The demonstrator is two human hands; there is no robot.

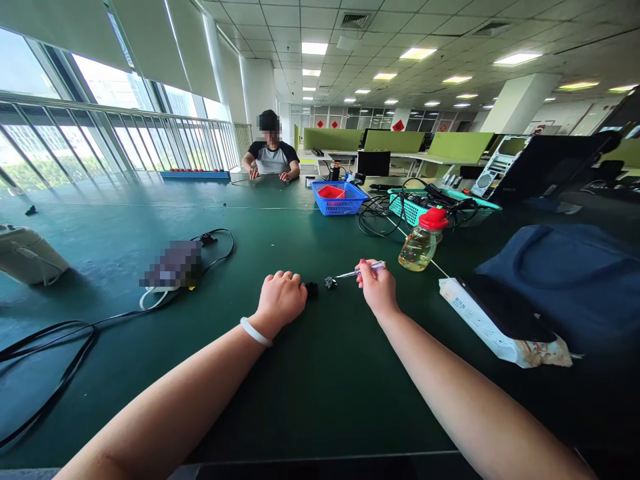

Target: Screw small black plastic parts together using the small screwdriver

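Left hand [281, 298] fisted on table [320, 400], touching black part [312, 289]; right hand [376, 288] pinches screwdriver [357, 271], tip at second part [330, 282]; parts apart, unjoined; work looks early

Oil bottle [423, 241], blue basket [339, 198], wipes pack [500, 322].

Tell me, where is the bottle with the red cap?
In the head view, the bottle with the red cap stands on the green table, right of centre, just beyond the right hand and in front of the teal basket.
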